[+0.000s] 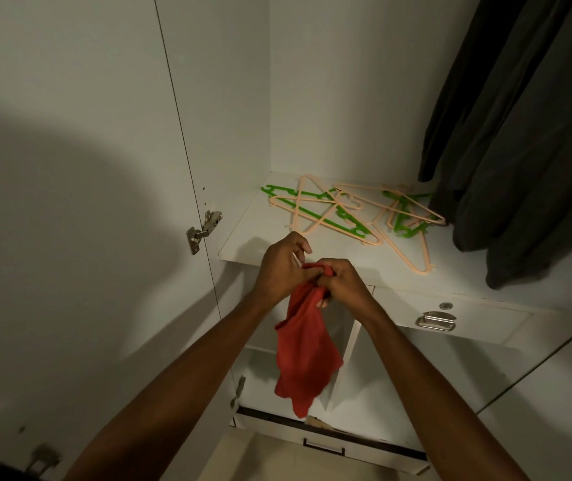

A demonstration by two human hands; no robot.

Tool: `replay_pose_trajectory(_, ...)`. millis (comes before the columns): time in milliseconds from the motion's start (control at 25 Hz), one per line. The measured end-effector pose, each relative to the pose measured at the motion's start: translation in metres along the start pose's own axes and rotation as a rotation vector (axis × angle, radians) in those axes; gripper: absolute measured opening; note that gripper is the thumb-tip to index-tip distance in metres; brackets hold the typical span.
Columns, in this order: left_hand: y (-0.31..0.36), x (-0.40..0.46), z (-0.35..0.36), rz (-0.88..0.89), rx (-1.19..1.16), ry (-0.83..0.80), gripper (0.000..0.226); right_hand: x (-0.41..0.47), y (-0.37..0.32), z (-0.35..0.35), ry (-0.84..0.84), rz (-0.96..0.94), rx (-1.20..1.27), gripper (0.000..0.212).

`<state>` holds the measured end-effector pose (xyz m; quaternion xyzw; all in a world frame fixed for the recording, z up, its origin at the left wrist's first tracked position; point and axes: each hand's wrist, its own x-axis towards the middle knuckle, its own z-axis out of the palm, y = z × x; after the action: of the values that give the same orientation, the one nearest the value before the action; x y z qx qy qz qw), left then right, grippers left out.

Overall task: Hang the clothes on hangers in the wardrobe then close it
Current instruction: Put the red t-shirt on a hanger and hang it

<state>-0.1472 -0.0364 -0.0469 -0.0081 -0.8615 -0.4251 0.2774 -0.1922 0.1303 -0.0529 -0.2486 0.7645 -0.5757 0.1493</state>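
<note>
**Red garment gripped in front of the open wardrobe**

Held bunched at its top by both hands: left hand (282, 269) and right hand (341, 282), fingers curled tight round the red garment (303, 355). Thin, crumpled cloth, hanging limp below the front edge of the white shelf (242, 237). Peach and green hangers (354, 213) piled toward the shelf's back; dark clothes (520, 133) hanging over its right end
</note>
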Motion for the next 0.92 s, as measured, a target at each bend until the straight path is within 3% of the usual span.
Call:
replay_pose_trajectory(80,-0.002,-0.015,0.004,-0.129,0.004,0.097,0.050,-0.001,-0.001,-0.003,0.032,0.013,0.062,0.034)
replay_pose_trajectory(120,-0.005,-0.023,0.008,-0.185,-0.018,0.066,0.053,-0.001,-0.001,-0.006,0.056,0.017,0.100,0.034)
replay_pose_trajectory(280,-0.029,-0.051,0.024,-0.356,-0.053,-0.338,0.062,-0.004,-0.005,-0.020,0.228,0.090,0.278,0.021)
replay_pose_trajectory(360,-0.043,-0.054,0.026,-0.346,-0.094,-0.398,0.052,-0.008,-0.006,-0.029,0.311,0.125,0.341,0.016)
replay_pose_trajectory(520,-0.041,-0.037,0.009,-0.403,-0.321,-0.231,0.032,-0.018,0.006,-0.046,0.609,0.192,0.077,0.011)
replay_pose_trajectory(680,-0.030,-0.005,-0.016,-0.272,-0.238,-0.156,0.023,-0.025,0.016,-0.061,0.750,0.205,-0.269,0.023)
replay_pose_trajectory(840,-0.005,0.015,-0.032,-0.181,-0.253,-0.123,0.019,-0.028,0.015,-0.063,0.788,0.190,-0.430,0.023)
replay_pose_trajectory(920,0.003,0.023,-0.035,-0.112,-0.273,-0.148,0.024,-0.027,0.016,-0.068,0.660,0.174,-0.405,0.026)
